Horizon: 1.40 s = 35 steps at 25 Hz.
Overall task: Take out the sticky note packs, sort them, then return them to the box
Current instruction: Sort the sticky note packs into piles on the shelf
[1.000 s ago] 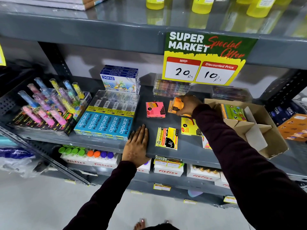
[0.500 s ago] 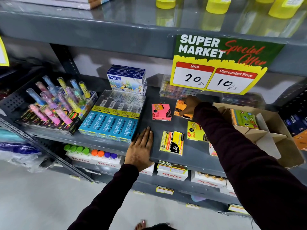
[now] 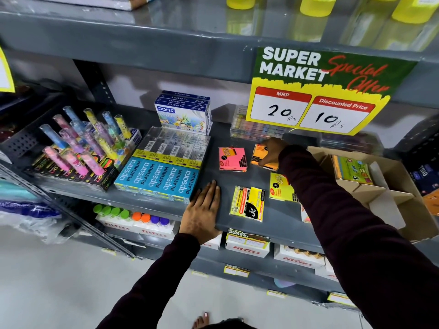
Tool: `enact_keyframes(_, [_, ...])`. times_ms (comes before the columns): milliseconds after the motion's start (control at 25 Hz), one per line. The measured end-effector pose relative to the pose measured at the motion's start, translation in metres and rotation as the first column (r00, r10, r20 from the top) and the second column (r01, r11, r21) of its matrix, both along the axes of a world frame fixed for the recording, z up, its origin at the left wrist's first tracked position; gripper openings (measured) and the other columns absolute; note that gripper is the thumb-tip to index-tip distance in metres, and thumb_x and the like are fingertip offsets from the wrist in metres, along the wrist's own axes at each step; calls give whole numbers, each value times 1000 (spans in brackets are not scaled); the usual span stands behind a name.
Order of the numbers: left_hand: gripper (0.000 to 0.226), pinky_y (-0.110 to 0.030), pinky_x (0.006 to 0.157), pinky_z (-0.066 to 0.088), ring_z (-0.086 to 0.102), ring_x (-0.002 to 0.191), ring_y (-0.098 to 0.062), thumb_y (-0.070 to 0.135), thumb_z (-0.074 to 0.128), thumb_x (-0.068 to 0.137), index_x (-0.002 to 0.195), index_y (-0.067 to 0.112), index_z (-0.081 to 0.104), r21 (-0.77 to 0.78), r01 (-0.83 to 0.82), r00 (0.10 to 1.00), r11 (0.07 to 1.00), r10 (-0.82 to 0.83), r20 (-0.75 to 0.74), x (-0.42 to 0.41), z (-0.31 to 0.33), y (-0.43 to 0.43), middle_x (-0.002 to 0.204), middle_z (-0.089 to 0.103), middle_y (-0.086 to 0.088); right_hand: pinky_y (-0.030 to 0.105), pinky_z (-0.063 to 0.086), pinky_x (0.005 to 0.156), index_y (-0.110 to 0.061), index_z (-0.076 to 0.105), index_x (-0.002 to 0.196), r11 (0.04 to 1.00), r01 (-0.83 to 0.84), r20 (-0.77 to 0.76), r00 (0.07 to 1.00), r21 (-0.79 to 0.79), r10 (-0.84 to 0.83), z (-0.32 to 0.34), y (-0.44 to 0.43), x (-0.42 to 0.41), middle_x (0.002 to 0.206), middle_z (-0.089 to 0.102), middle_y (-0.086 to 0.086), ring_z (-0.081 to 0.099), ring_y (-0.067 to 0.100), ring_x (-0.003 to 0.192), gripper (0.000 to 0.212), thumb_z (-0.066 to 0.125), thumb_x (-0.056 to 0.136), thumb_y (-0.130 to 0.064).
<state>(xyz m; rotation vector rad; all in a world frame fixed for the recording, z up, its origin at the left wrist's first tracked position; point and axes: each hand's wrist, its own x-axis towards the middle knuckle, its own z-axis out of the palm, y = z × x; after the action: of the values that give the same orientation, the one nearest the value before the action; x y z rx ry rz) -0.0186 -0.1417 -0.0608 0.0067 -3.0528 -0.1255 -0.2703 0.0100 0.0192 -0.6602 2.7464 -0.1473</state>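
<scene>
Shelf (image 3: 152,200), sorting in hand. Our right hand (image 3: 273,150) presses fingers down on the orange pack (image 3: 257,156); grip unclear. Our left hand (image 3: 202,210) lies flat and open at the shelf's front edge. Pink pack (image 3: 232,159) beside; yellow packs (image 3: 248,204) nearer; green pack (image 3: 351,170) in the box (image 3: 403,210). Risk: our sleeve could sweep a yellow pack off.

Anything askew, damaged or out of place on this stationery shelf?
Nothing damaged or spilled. The sorted packs lie loosely: the pink sticky note pack sits slightly skewed, and the yellow sleeved pack is tilted near the grey metal shelf front edge. The brown cardboard box stands at an angle.
</scene>
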Motion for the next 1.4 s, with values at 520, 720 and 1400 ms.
enact_keyframes(520, [106,-52,108,30,40,132,-37,59,55,56,138,-4,30,4,14,1000,1000,-14,-16,-1,-2,-1,145,38,-24,33,47,94,-2,49,129,988,-75,-33,996,137,81,19,34,37,133,55,18,56,32,115,86,80,65,-50])
enact_keyframes(720, [110,-50,111,24,33,136,-35,58,67,59,140,-4,24,-33,19,1000,999,-19,-3,-1,-1,0,149,32,-24,30,50,80,-2,58,114,939,-124,58,992,320,112,18,48,77,115,63,15,62,28,98,67,83,65,-40])
enact_keyframes(1400, [112,-44,115,16,24,141,-32,49,74,60,143,-1,18,30,19,1000,999,-19,4,0,-2,-1,153,21,-21,37,50,84,-7,57,117,951,-274,-75,955,140,287,9,5,147,121,57,16,58,33,108,71,74,66,-53])
